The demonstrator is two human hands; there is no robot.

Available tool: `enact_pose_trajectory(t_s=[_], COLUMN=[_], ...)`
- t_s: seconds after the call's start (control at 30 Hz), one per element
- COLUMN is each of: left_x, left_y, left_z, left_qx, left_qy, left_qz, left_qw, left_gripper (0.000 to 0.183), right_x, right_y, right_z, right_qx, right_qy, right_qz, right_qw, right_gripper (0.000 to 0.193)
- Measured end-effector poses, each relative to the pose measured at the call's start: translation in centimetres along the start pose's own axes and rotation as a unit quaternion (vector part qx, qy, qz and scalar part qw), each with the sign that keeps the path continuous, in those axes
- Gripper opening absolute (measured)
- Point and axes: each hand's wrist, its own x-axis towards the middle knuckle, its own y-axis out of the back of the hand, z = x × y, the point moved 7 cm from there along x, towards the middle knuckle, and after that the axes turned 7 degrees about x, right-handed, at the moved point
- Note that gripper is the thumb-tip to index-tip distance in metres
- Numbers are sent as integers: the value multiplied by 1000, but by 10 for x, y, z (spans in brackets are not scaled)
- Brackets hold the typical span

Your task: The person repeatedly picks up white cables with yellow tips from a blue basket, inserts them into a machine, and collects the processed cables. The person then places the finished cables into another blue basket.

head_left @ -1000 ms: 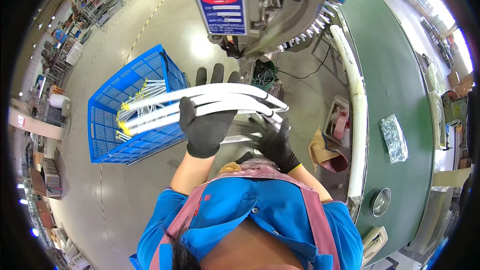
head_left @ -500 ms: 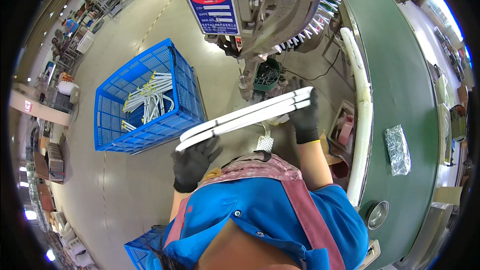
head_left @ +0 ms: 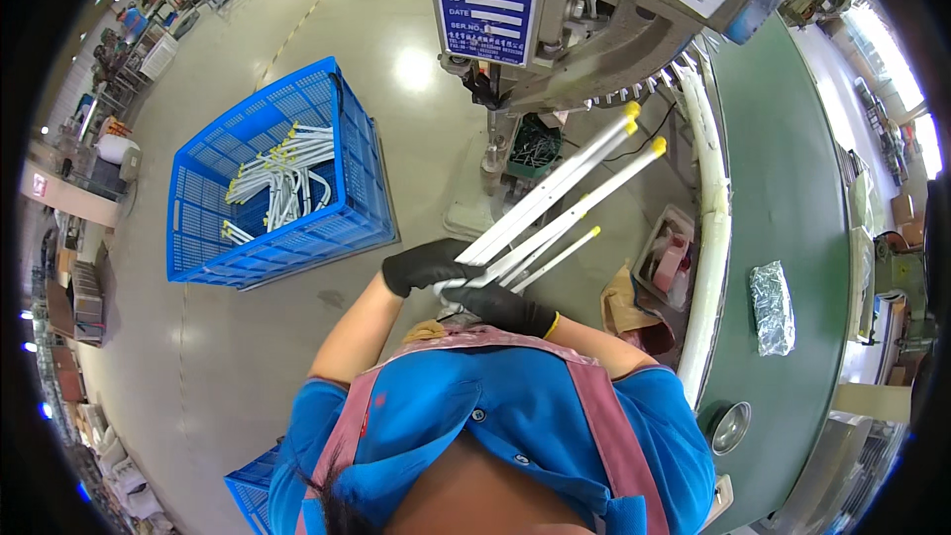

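Observation:
In front of my chest I hold a bundle of white tubes (head_left: pixel 557 188) with yellow end caps. The tubes fan out to the upper right, their capped ends toward the machine. My left hand (head_left: pixel 431 266), in a black glove, is closed around the lower end of the bundle from the left. Just below it, my gloved right hand (head_left: pixel 503 309) wraps the same lower end from the right. The fingers of both hands are partly hidden, and the tubes' lower ends show only in part between the gloves.
A grey-green machine (head_left: pixel 565 59) stands ahead, with a green bin (head_left: pixel 535 147) of small metal parts below. At left, a blue crate (head_left: pixel 267 258) holds white tubes with yellow ends. On the green bench (head_left: pixel 763 188) at right lie a clear plastic packet (head_left: pixel 773 307) and a metal bowl (head_left: pixel 731 428).
The white tubes have swung from lying crosswise between my hands to pointing up and right, with yellow ends showing. My right hand has come down and left, beside my left hand.

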Motion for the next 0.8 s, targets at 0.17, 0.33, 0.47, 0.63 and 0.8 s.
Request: enact_pose_trajectory(t_s=[0.17, 0.33, 0.47, 0.63, 0.8], left_x=[-7, -37, -74, -116, -139], left_y=[-5, 2, 11, 21, 26], left_z=[9, -9, -31, -41, -55], left_qx=[-146, -137, -129, -96, -63], left_qy=[-57, -17, 36, 12, 48], left_qz=[-15, -3, 1, 39, 35], left_qw=[988, 990, 991, 995, 996], left_gripper=[49, 49, 55, 58, 57], right_x=[-8, -23, -21, -6, 54], right_y=[-16, -35, 17, 84, 136], right_z=[1, -33, -115, -203, -164], right_qx=[-184, -335, -285, -617, -409], right_qy=[-116, 1, 84, 306, 199], right_qz=[-47, -214, -26, 410, 307], right_qw=[975, 918, 955, 598, 836], right_gripper=[27, 37, 34, 36, 31])
